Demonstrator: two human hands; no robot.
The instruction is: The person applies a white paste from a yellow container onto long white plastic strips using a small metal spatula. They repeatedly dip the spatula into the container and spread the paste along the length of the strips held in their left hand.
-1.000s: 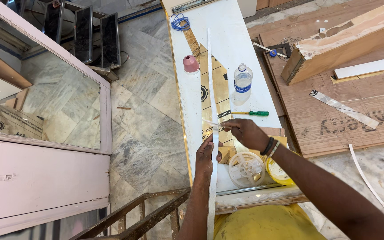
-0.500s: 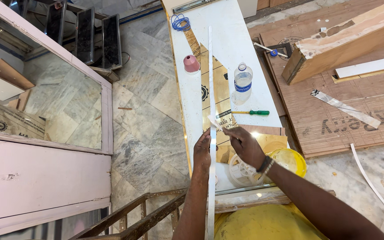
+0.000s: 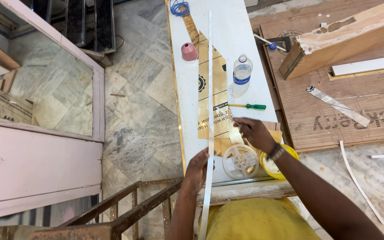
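Note:
A long thin white strip (image 3: 210, 66) runs lengthwise over a white board (image 3: 232, 31) and reaches down past its near edge. My left hand (image 3: 198, 171) grips the strip near its lower end. My right hand (image 3: 253, 133) holds a small brush (image 3: 230, 117), its tip just right of the strip. A round white spool (image 3: 241, 162) and a yellow tub (image 3: 291, 152) lie under my right wrist.
On the board lie a plastic water bottle (image 3: 242, 75), a green-handled screwdriver (image 3: 250, 106), a pink cap (image 3: 189, 52) and a blue wire coil (image 3: 179, 8). Plywood sheets (image 3: 347, 115) and a wooden box (image 3: 347, 40) lie right. A rusty metal railing (image 3: 125, 209) and a pink-framed glass panel (image 3: 45, 155) are left.
My right hand dropped toward me with the brush, then moved back up beside the strip. My left hand has kept its hold on the strip.

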